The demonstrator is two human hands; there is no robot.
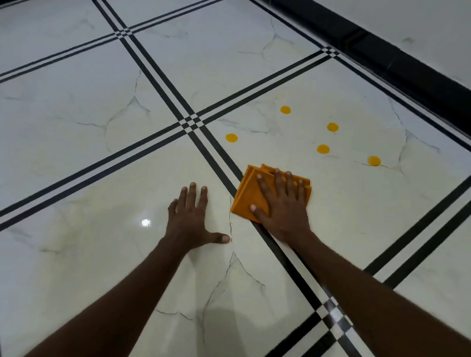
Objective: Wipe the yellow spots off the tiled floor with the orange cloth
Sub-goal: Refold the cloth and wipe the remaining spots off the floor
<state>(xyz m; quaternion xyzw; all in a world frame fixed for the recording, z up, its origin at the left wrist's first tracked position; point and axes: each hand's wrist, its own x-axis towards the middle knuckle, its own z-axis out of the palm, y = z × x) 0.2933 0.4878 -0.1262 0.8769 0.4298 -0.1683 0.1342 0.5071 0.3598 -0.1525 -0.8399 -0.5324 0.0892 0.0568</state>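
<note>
The right hand (280, 205) was pressed flat, fingers spread, on the folded cloth (248, 191) lying over a black tile line. The left hand (191, 219) was splayed empty on the floor (93, 157). Five yellow spots (323, 149) were seen just beyond the cloth.

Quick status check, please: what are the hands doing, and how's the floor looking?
Right hand flat on orange cloth. Left hand braced on tiled floor. Five yellow spots unwiped, nothing blocking.

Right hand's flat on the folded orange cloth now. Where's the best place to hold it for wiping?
Keep the right hand palm-down from above on the middle of the orange cloth. It lies flat and folded on the tiled floor, so spread fingers probably hold the layers together better than pinching an edge.
</note>
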